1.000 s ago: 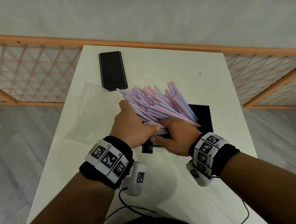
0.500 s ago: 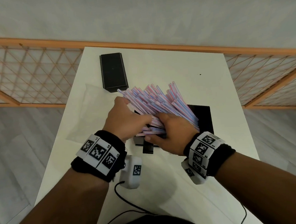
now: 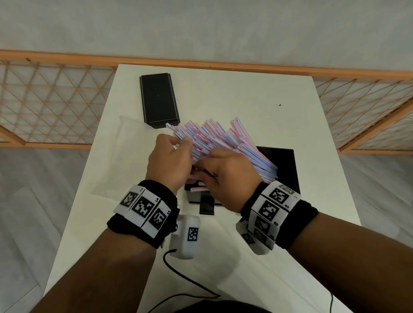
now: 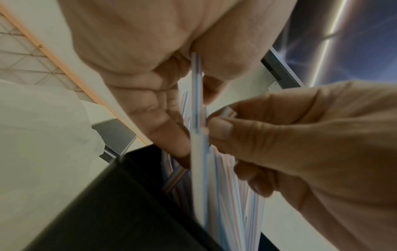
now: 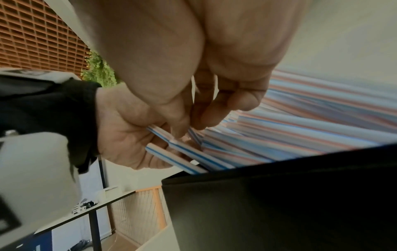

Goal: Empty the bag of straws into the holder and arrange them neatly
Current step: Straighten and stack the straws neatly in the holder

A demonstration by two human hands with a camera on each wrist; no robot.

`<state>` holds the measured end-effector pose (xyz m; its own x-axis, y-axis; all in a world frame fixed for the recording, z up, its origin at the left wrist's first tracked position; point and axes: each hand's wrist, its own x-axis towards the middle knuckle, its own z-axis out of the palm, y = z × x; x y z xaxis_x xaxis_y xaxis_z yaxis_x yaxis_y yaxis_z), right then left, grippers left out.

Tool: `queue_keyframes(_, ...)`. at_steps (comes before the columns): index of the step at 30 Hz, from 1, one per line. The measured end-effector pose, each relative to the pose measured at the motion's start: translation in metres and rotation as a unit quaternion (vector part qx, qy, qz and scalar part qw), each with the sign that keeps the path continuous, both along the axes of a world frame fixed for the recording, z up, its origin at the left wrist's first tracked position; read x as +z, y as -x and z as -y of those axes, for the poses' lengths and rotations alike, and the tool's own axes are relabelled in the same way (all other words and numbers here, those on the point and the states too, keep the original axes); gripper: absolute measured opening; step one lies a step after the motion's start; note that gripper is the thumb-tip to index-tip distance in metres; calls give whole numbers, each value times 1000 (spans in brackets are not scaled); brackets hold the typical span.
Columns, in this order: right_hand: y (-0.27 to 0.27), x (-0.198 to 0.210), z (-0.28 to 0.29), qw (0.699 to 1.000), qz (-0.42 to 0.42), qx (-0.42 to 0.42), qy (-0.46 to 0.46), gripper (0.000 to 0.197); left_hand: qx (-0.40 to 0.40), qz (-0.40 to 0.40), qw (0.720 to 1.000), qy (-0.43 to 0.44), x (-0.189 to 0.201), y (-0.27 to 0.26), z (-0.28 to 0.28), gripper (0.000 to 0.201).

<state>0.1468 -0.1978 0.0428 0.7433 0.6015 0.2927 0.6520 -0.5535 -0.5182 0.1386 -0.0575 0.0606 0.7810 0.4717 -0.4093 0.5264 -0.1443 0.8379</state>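
Note:
A thick bundle of pink- and blue-striped white straws leans out of the black holder near the table's middle, fanned up and to the left. My left hand grips the bundle's left side, fingers curled round the straws. My right hand sits on the near side and pinches a few straws between thumb and fingers above the holder's rim. The straws' lower ends are hidden inside the holder.
A clear, flat plastic bag lies on the white table left of the hands. A black rectangular lid lies at the back left. A cable runs along the near edge. An orange lattice fence borders the table.
Both hands have shifted slightly left and farther along the bundle. The right hand now lies closer to the left one, and the straws are gathered tighter over the holder.

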Motion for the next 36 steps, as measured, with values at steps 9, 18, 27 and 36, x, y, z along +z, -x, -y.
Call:
queue_keyframes(9, 6, 93, 19, 971, -22, -57, -231, 5, 109, 68, 992, -16, 1, -2, -1, 39)
queue_keyframes(18, 0, 108, 38, 989, 27, 1, -148, 13, 68, 19, 998, 3, -5, -6, 8, 58)
queue_keyframes(27, -3, -23, 79, 973, -130, -70, 175, 45, -78, 35, 982, -168, -8, 10, 19, 50)
queue_keyframes(36, -12, -19, 52, 948, -227, -17, 224, 48, -43, 143, 956, -252, -16, 0, 24, 44)
